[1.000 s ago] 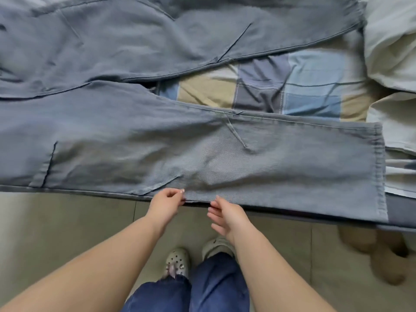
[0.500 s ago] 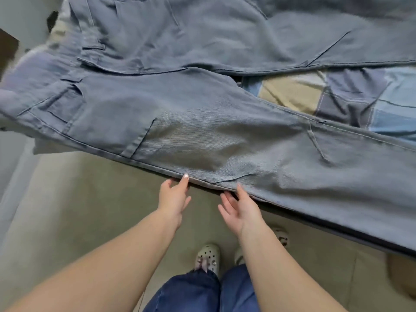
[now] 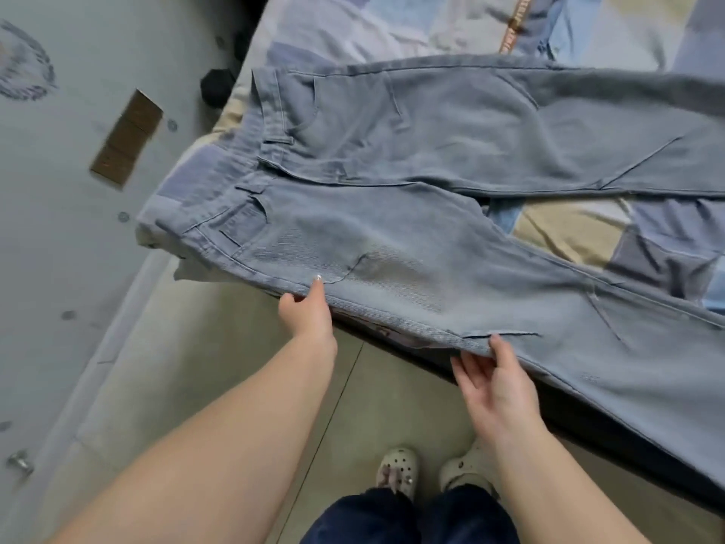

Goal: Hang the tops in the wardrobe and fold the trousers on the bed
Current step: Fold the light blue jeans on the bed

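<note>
Light blue denim trousers point(image 3: 412, 245) lie flat on the bed, waistband to the left, the two legs spread apart toward the right. My left hand point(image 3: 308, 308) is at the outer seam of the near leg below the pocket, index finger on top of the cloth, the other fingers hidden under the edge. My right hand point(image 3: 494, 378) pinches the same seam further right, thumb on top and fingers underneath. The near leg overhangs the bed edge. No tops are in view.
The bed point(image 3: 565, 233) has a patchwork sheet in blue, beige and grey. A brown strap point(image 3: 514, 25) lies at its far side. A dark object point(image 3: 217, 86) sits by the bed's left corner. Tiled floor point(image 3: 219, 367) and my feet in pale clogs point(image 3: 398, 471) are below.
My view swung left along the trousers to the waistband. Both hands slid left along the near seam and spread apart; the right thumb now lies over the edge.
</note>
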